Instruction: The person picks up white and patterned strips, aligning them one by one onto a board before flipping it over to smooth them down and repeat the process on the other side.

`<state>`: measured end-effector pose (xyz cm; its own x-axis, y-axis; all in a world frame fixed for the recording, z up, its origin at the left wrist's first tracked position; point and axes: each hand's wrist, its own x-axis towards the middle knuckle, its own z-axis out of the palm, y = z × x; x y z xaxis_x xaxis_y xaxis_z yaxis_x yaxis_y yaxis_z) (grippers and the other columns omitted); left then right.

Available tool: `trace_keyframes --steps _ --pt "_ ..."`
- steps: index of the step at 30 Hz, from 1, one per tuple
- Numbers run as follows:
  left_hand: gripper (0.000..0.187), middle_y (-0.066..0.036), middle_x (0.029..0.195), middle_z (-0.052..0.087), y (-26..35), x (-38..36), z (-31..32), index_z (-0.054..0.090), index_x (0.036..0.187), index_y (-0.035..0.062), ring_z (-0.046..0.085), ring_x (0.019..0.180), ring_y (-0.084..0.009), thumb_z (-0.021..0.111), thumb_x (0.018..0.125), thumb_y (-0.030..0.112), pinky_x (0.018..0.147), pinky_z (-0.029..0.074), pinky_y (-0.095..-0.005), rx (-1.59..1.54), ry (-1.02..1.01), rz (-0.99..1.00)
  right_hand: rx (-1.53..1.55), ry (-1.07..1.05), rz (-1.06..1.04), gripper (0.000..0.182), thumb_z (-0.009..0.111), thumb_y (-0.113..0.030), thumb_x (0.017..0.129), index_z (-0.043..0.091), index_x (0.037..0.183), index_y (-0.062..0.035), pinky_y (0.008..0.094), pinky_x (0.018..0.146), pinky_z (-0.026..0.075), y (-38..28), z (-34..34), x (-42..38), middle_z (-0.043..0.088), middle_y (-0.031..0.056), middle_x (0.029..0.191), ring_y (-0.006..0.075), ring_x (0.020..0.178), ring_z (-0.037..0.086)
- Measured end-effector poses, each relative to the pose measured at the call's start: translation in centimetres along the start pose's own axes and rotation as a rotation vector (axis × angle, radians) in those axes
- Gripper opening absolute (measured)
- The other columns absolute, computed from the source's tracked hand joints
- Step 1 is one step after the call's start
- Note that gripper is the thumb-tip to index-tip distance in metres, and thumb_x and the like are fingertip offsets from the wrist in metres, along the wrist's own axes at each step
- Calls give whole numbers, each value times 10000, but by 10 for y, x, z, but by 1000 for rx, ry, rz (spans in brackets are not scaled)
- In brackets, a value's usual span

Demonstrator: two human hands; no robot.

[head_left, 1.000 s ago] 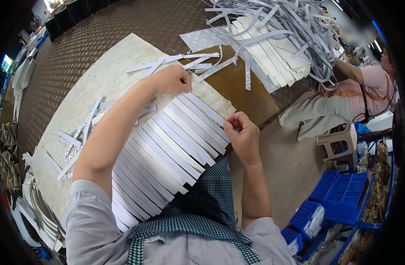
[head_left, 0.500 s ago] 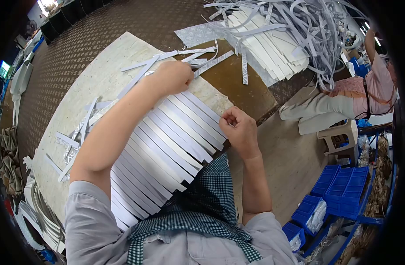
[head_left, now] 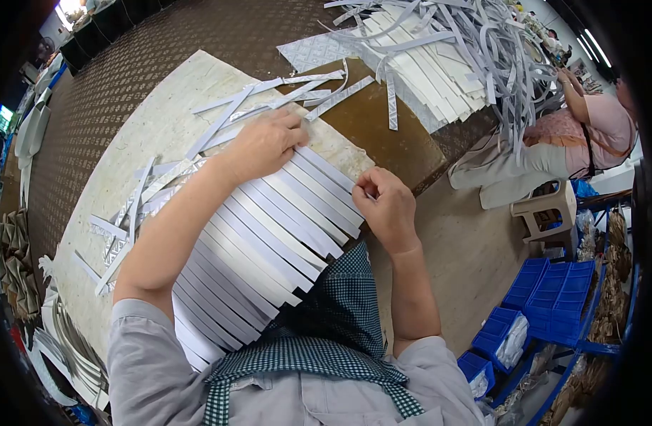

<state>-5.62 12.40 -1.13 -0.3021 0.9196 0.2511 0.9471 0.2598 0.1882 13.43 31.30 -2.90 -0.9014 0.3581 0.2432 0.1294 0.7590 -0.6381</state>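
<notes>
**White strips fanned on the board**

A pale board (head_left: 163, 121) lies on the brown table (head_left: 198, 28). On its near edge lies my row of white strips (head_left: 269, 241). My left hand (head_left: 262, 142) presses flat on their far ends; my right hand (head_left: 386, 206) pinches the outermost strip's near end.

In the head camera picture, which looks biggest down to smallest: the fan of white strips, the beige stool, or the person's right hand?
1. Fan of white strips, by far the largest.
2. Beige stool.
3. Right hand.
The stool stands farther away, so those two look nearly alike.
</notes>
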Motion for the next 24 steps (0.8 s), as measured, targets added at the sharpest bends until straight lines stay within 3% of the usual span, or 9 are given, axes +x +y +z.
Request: trace_keyframes --steps 3,6,9,15,18,19,24 --pt "461 -58 1033 573 18 -10 4 680 1236 191 589 977 -249 628 810 22 811 527 -376 119 -6 -30 -126 84 -174 121 711 -79 799 710 916 -49 358 814 512 -3 0 -1 693 55 1024 241 934 608" --pt "568 -57 1112 575 23 -18 7 621 1367 227 580 1026 -247 621 831 40 897 508 -400 204 -48 -37 -65 121 -314 182 708 -74 804 741 982 -64 368 903 496 -5 7 1 690 52 1123 267 1037 579" --pt "520 -85 1253 581 31 -25 6 628 1349 166 554 1188 -284 613 842 53 1033 447 -428 210 16 -6 -106 88 -420 224 717 -80 799 769 1017 -77 362 920 490 -3 10 -2 690 50 1159 271 1031 574" --pt "464 -153 1497 471 38 -46 8 609 1324 23 407 1423 -311 575 864 69 1139 367 -462 -2 -26 12 -98 48 -465 97 745 -107 766 735 837 -41 362 877 495 6 -15 14 709 41 1003 255 1007 578" --pt "503 -206 1503 458 48 -49 11 561 1338 -54 442 1395 -338 584 892 178 1144 358 -475 3 -7 6 21 50 -434 144 708 -102 828 711 958 -40 376 844 502 14 -3 52 719 69 1008 282 985 597" --pt "530 -227 1500 454 51 -49 11 551 1340 -67 436 1398 -343 585 916 249 1140 363 -470 32 -13 2 12 33 -422 207 663 -77 863 697 1066 -59 382 854 509 14 3 67 714 76 1066 295 996 603" --pt "487 -210 1464 495 48 -48 13 581 1310 -42 468 1363 -352 595 945 280 1125 378 -457 -32 32 -15 -124 -27 -537 275 620 -73 873 702 1135 -90 386 934 508 23 41 129 690 62 1199 289 1077 596"
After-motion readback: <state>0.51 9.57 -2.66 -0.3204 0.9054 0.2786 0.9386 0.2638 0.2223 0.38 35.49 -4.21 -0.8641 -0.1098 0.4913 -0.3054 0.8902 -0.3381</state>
